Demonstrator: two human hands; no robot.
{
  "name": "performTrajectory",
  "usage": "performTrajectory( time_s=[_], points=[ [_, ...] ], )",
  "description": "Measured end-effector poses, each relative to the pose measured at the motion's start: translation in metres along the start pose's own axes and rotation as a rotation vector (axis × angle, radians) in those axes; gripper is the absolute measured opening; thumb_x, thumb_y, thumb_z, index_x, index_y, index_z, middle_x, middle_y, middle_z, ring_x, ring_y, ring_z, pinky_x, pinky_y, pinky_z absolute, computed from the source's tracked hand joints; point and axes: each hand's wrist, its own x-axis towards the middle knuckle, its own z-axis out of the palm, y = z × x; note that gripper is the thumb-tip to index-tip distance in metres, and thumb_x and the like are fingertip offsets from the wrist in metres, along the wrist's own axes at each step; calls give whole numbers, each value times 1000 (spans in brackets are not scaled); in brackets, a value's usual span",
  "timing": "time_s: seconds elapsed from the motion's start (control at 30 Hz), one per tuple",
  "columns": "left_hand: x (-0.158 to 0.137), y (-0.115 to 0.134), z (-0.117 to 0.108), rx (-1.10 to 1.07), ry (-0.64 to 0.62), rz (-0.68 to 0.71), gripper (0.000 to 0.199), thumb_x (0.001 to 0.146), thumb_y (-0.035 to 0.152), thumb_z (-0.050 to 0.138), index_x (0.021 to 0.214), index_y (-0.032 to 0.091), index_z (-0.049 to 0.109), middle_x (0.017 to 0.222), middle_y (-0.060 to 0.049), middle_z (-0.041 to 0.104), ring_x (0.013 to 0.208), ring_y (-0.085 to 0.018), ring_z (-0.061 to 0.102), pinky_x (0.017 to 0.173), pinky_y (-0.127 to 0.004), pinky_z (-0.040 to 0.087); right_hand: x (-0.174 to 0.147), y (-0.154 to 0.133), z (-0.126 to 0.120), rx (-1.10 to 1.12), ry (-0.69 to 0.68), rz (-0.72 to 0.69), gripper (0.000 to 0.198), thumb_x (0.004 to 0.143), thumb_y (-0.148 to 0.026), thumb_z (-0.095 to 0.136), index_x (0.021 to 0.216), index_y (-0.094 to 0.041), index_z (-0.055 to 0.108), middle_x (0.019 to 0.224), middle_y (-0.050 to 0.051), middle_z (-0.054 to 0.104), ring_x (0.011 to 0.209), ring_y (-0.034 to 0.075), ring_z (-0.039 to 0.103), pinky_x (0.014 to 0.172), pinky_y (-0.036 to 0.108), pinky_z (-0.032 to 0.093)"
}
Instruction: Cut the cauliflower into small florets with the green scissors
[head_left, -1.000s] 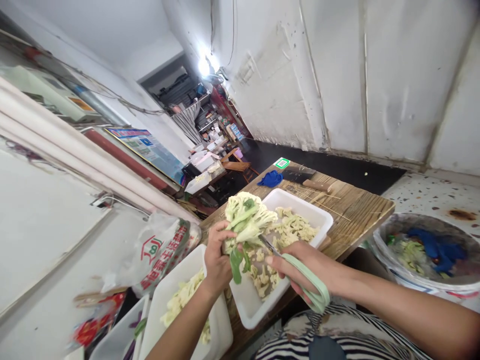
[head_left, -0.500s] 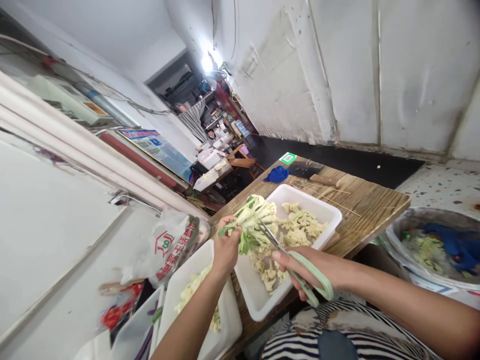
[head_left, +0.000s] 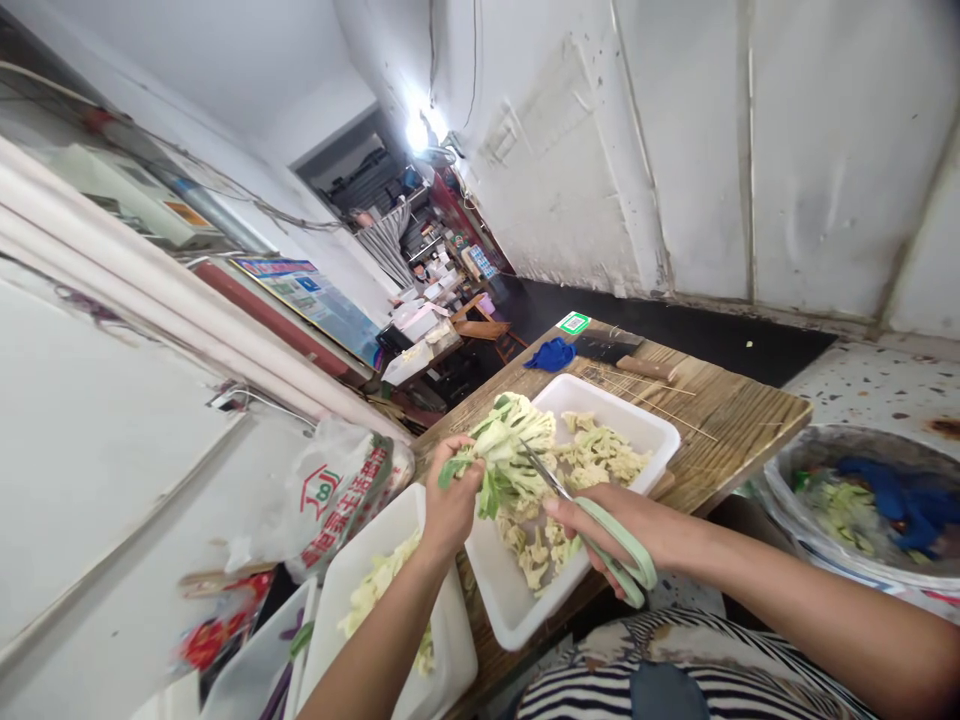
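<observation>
My left hand (head_left: 454, 490) is closed round the leafy stem end of a cauliflower (head_left: 517, 440), held above a white plastic tray (head_left: 510, 625). In my right hand (head_left: 619, 525) is a pair of scissors (head_left: 641, 565) with pale green handles. Their blades reach in among the stalks on the cauliflower's right side; whether they touch a stalk I cannot tell. Cut florets (head_left: 604, 450) lie spread in the tray below. Left of it, partly behind my left forearm, a second white tub (head_left: 457, 640) holds pale cut pieces.
On the wooden table (head_left: 750, 410) lie a cleaver (head_left: 645, 368), thin skewers (head_left: 675, 410), a blue cloth-like item (head_left: 551, 354) and a QR-code card (head_left: 574, 322). A lined bin (head_left: 780, 500) with scraps stands at right. Plastic bags (head_left: 337, 500) sit at left.
The scissors' handles have drawn closer together. Both hands keep nearly the same place at the cauliflower, and the whole view has shifted slightly.
</observation>
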Motion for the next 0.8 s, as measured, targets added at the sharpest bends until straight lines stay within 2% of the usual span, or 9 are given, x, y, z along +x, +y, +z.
performTrajectory(
  time_s=[0.07, 0.17, 0.27, 0.37, 0.5, 0.63, 0.73, 0.8],
  points=[
    [-2, 0, -1, 58, -28, 116, 19, 76, 28, 60, 93, 21, 58, 94, -3, 61, 82, -16, 60, 77, -29, 48, -1, 0, -1, -23, 15, -15, 58, 89, -69, 37, 59, -20, 45, 44, -3, 49, 32, 10, 47, 35, 20, 40],
    [-5, -3, -2, 96, -59, 313, 20, 75, 29, 63, 92, 20, 58, 109, -8, 59, 107, -22, 57, 95, -37, 43, -2, 0, -4, -31, 11, -18, 61, 88, -67, 41, 52, -18, 45, 43, -1, 49, 33, 10, 46, 37, 21, 40],
    [-8, -7, -3, 101, -73, 436, 21, 75, 28, 66, 92, 21, 58, 110, -9, 58, 108, -23, 57, 96, -38, 43, -4, 0, -5, 36, -28, 4, 55, 92, -65, 34, 67, -19, 50, 44, -2, 51, 31, 11, 46, 36, 22, 40],
    [-11, -7, -4, 101, -64, 484, 20, 76, 27, 65, 94, 21, 58, 112, -8, 56, 108, -23, 57, 95, -38, 43, -3, -1, -4, 99, -40, 3, 48, 94, -60, 33, 73, -20, 50, 42, -4, 51, 30, 11, 46, 34, 21, 39],
    [-11, -6, -4, 84, -10, 440, 21, 77, 30, 65, 94, 21, 56, 114, -9, 56, 110, -23, 56, 96, -37, 42, 0, -2, 1, 97, 38, -7, 40, 92, -51, 45, 67, -20, 49, 38, -6, 48, 28, 11, 45, 30, 19, 36],
    [-8, -4, -2, 69, 27, 359, 21, 77, 32, 62, 94, 21, 55, 110, -7, 58, 107, -22, 56, 95, -36, 43, 6, -2, 6, 71, 121, 5, 42, 89, -42, 51, 54, -19, 47, 32, -6, 42, 27, 10, 44, 28, 17, 33],
    [-7, -1, -2, 94, 52, 250, 20, 76, 30, 60, 93, 21, 56, 104, -5, 59, 101, -20, 57, 91, -33, 44, 9, -2, 9, 109, 102, 16, 40, 90, -40, 49, 57, -19, 49, 33, -6, 43, 26, 9, 43, 29, 17, 33],
    [-7, 1, -2, 98, 74, 137, 19, 75, 29, 59, 92, 21, 56, 96, -3, 59, 91, -18, 58, 82, -30, 45, 10, -1, 10, 154, 50, 33, 38, 92, -43, 47, 63, -19, 50, 34, -7, 44, 25, 9, 43, 29, 18, 34]
  ],
)
